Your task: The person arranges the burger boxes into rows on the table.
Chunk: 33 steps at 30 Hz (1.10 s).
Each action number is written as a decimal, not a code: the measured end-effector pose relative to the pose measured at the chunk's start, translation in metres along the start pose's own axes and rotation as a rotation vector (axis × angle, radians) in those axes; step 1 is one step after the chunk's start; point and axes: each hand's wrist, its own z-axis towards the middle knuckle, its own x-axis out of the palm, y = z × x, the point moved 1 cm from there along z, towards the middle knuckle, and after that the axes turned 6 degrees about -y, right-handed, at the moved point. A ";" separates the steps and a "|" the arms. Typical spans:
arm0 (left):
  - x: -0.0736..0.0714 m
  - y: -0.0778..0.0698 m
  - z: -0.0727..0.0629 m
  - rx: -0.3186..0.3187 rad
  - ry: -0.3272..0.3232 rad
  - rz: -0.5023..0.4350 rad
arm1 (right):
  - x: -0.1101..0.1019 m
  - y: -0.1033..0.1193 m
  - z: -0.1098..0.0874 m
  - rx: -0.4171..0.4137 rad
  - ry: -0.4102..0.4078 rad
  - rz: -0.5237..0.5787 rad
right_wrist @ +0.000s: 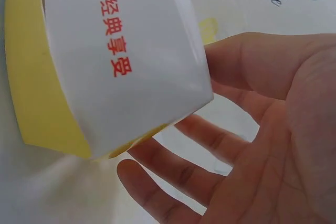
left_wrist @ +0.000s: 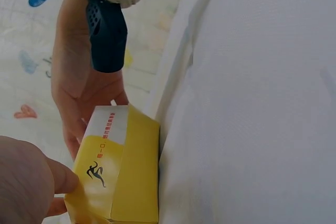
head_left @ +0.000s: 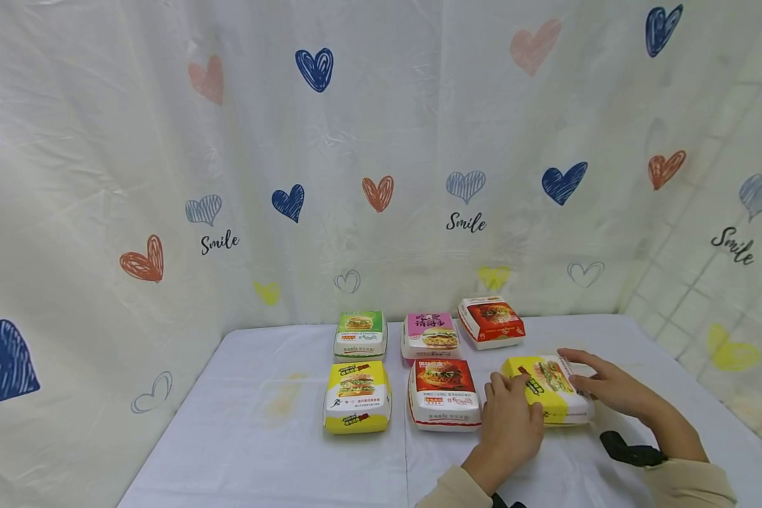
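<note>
A yellow and white burger box (head_left: 555, 395) stands at the right of the table, between both hands. My left hand (head_left: 506, 427) grips its left side, thumb near the front and fingers toward the back. On the opposite side my right hand (head_left: 616, 388) holds the right end. In the right wrist view, the right thumb (right_wrist: 247, 64) touches the edge of the box (right_wrist: 126, 87), with bent fingers around its corner. The left wrist view shows the left thumb (left_wrist: 63, 177) against the box's yellow end (left_wrist: 100, 161). Whether its base is off the cloth, I cannot tell.
Left of the hands stand a red and white box (head_left: 444, 395) and another yellow-white box (head_left: 358, 398). Behind are a green box (head_left: 360, 335), a pink box (head_left: 432, 335) and a tilted red box (head_left: 492, 322). A white cloth (head_left: 260, 437) covers the table; a heart-printed curtain (head_left: 387, 134) hangs behind.
</note>
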 end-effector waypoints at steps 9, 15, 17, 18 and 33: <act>-0.002 0.000 0.002 -0.020 0.053 -0.043 | 0.000 0.000 0.001 -0.006 0.018 0.020; -0.002 -0.001 0.002 -0.017 0.056 -0.038 | 0.000 0.001 0.001 -0.011 0.017 0.011; -0.001 -0.002 0.003 -0.027 0.057 -0.027 | 0.000 0.000 0.002 -0.013 0.017 0.007; -0.001 -0.002 0.003 -0.036 0.062 -0.025 | 0.000 0.000 0.002 -0.017 0.019 0.008; -0.002 -0.004 0.002 -0.034 0.044 0.011 | -0.001 0.000 0.002 0.021 0.003 -0.017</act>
